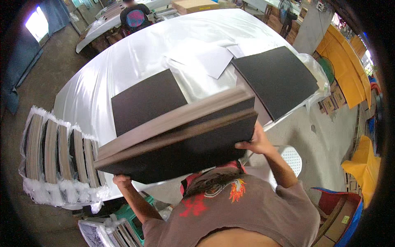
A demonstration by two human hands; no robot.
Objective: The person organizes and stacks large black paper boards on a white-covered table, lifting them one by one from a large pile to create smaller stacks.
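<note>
The person has both hands under a thick stack of dark boards. The left hand is tucked beneath the low, near corner, with the fingers curled up around the edge, so it takes the weight from below. The right hand grips the other end, with the fingers spread and pressed onto the side of the stack. Both hands are closed on the stack, one at each end, likely because it is too wide and heavy for one hand.

The stack is up in the air, in front of the person's chest and above the near edge of the table. It tilts, with the right end higher than the left. I cannot tell if it touches the table anywhere.

The table is covered in shiny white plastic sheet, maybe to keep the boards clean. One dark flat board lies on it just behind the stack. Another dark board lies to the right, near the table's corner. Between them, farther back, lie some white paper sheets.

On the left end of the table stand bundles of boards on their edges, wrapped in clear plastic, side by side. More wrapped bundles sit low down by the person's left elbow.

A white plastic chair is beside the person's right arm. Far back, another person sits at a different table.
</note>
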